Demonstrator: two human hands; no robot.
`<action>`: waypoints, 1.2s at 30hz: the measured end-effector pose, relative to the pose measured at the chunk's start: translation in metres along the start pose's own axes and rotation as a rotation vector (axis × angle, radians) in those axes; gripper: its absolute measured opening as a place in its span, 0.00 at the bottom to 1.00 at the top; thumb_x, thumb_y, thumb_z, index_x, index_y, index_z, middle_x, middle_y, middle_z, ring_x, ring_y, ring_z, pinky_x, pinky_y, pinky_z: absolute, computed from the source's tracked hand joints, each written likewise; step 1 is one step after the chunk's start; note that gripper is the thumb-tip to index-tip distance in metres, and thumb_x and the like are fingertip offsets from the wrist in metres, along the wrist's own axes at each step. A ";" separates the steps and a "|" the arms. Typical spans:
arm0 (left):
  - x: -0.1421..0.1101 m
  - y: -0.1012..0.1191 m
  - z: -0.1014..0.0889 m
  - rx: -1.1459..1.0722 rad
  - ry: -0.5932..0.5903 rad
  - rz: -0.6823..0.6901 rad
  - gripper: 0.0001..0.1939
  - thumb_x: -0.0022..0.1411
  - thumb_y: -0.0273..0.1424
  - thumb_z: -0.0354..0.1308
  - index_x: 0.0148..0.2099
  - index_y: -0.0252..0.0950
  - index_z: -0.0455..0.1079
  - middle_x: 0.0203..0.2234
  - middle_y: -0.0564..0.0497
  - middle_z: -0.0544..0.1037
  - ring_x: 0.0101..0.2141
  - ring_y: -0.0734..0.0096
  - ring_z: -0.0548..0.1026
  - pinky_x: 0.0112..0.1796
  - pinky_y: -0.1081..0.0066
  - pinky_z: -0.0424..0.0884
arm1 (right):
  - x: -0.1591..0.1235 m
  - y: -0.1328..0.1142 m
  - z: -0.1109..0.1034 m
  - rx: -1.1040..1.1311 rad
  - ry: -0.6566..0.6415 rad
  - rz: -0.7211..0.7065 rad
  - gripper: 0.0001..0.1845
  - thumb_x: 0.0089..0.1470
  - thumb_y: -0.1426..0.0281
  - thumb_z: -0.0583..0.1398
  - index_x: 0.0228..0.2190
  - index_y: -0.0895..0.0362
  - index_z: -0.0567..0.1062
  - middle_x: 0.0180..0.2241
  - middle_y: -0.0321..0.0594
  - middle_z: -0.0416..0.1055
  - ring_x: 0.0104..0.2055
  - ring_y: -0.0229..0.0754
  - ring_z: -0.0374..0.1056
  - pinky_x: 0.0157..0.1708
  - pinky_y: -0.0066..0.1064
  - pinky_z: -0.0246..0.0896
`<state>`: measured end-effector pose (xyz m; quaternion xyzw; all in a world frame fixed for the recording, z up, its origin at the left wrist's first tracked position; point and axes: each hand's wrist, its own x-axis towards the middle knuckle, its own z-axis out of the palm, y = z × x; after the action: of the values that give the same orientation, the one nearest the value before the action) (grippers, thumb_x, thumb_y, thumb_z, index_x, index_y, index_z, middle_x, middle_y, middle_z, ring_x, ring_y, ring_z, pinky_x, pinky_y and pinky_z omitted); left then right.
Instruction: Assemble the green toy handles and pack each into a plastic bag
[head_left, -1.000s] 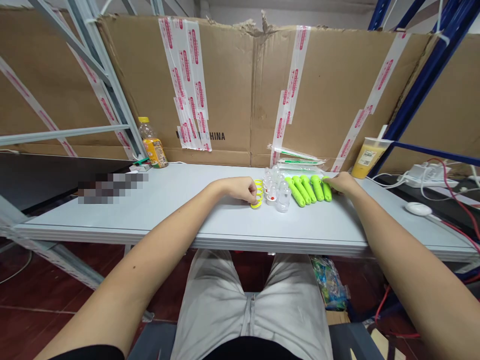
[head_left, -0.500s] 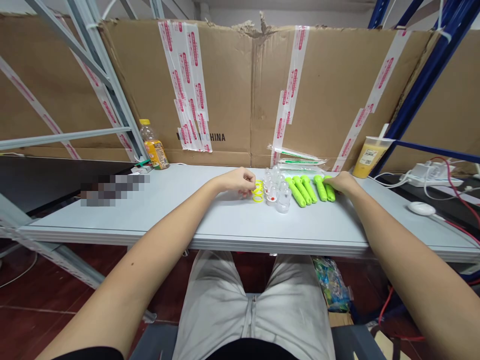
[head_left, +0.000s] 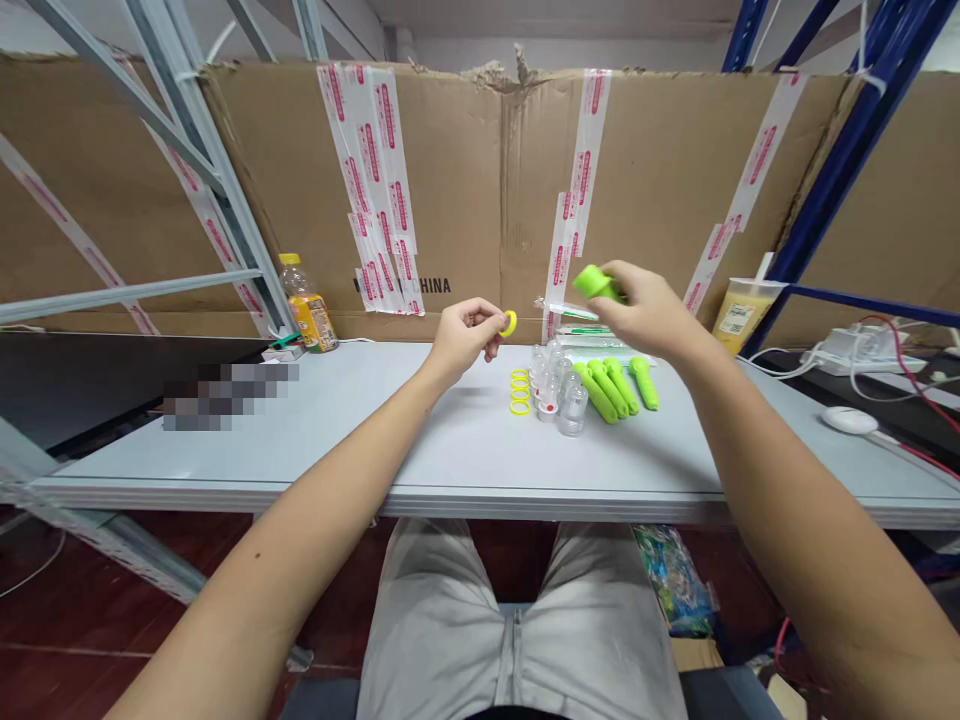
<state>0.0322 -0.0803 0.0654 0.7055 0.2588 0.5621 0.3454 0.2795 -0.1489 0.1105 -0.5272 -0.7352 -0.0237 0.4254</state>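
Observation:
My left hand (head_left: 470, 338) pinches a small yellow ring (head_left: 509, 323) above the table. My right hand (head_left: 649, 310) is raised at a similar height, its fingers wrapped round a bright green tube-shaped handle (head_left: 592, 281) whose wider round end points left; the rest of the piece is hidden by the hand. Below, a column of yellow rings (head_left: 519, 392) lies on the table beside several clear plastic caps (head_left: 573, 410), some with white and red parts among them. Several more green handles (head_left: 604, 390) lie side by side to the right of the caps.
Flat clear packets (head_left: 592, 345) with green strips lie behind the handles. A juice bottle (head_left: 311, 310) stands at the back left, a cup with a straw (head_left: 739, 312) at the back right. A white spoon-shaped object (head_left: 849, 420) and cables are on the right. Cardboard (head_left: 465, 200) walls the back.
My left hand has lifted a yellow ring off the table. My right hand has picked up the rightmost green handle and raised it to the left.

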 end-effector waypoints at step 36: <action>-0.009 0.013 0.024 0.768 0.020 0.407 0.06 0.67 0.27 0.51 0.37 0.35 0.68 0.29 0.47 0.78 0.31 0.68 0.76 0.34 0.70 0.69 | 0.003 -0.003 0.058 0.015 -0.079 -0.434 0.24 0.59 0.49 0.57 0.23 0.55 0.65 0.19 0.30 0.53 0.23 0.35 0.47 0.27 0.31 0.40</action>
<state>0.0532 -0.1001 0.0669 0.8140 0.3082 0.4884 -0.0626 0.2421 -0.1200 0.0774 -0.3538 -0.8478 -0.0887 0.3850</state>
